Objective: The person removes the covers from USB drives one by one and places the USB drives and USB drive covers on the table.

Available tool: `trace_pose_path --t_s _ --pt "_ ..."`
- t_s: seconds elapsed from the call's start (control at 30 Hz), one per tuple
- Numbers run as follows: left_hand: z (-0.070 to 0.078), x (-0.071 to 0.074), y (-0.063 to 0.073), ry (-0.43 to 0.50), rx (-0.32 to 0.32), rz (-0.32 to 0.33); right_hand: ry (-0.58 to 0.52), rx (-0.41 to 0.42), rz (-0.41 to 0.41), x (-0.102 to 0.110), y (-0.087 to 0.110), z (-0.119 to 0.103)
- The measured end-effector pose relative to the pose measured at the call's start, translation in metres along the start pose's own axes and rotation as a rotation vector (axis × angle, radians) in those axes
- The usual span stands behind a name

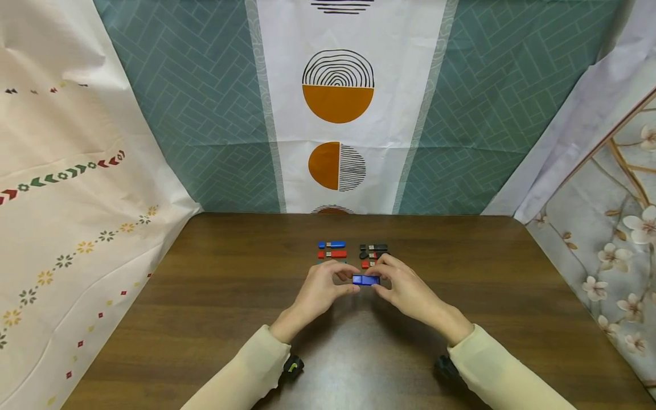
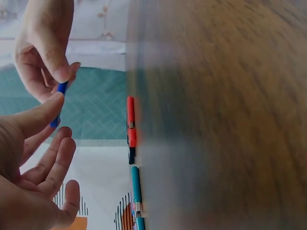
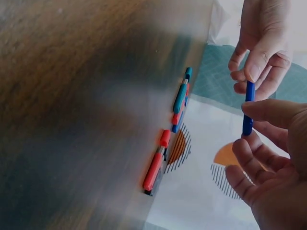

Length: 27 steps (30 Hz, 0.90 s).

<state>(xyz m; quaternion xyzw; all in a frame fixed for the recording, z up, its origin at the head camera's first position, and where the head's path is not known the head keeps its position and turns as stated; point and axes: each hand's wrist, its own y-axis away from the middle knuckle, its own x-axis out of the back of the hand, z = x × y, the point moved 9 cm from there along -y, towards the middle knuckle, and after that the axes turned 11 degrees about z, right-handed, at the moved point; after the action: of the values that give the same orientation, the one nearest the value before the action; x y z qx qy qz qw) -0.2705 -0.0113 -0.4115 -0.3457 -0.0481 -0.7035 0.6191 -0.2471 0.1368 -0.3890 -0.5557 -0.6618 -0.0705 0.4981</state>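
A blue USB stick [image 1: 366, 280] is held level above the table between both hands. My left hand [image 1: 325, 285] pinches its left end between thumb and fingers. On its right end, the thumb and fingers of my right hand [image 1: 407, 287] grip it. A seam divides the stick into a lighter left part and a darker right part, and no metal plug shows. In the right wrist view the stick [image 3: 248, 122] appears edge-on, with the other fingers of the right hand spread below it.
Behind the hands lie two columns of USB sticks with metal plugs showing. The left has a blue stick [image 1: 336, 244], a red stick [image 1: 336, 254] and a teal stick [image 3: 180, 98]. The right has a black stick [image 1: 379, 247], a round-capped one and a red stick [image 1: 365, 265]. Fabric hangs behind the table [image 1: 230, 273].
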Motion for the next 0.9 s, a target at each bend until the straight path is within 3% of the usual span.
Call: trace_pose_path --t_s 0.17,0.37,0.57,0.9 --pt "0.001 0.002 0.0 -0.004 -0.014 0.038 -0.024 0.011 0.03 0.0 0.0 0.0" --pt "0.004 0.007 -0.001 0.011 -0.045 0.089 -0.152 -0.115 0.113 0.001 0.002 0.014" --pt "0.004 0.008 -0.004 0.031 -0.053 0.087 -0.252 -0.177 0.189 0.003 0.003 0.022" --pt "0.005 0.008 -0.007 0.047 -0.05 0.076 -0.266 -0.192 0.236 0.001 0.004 0.021"
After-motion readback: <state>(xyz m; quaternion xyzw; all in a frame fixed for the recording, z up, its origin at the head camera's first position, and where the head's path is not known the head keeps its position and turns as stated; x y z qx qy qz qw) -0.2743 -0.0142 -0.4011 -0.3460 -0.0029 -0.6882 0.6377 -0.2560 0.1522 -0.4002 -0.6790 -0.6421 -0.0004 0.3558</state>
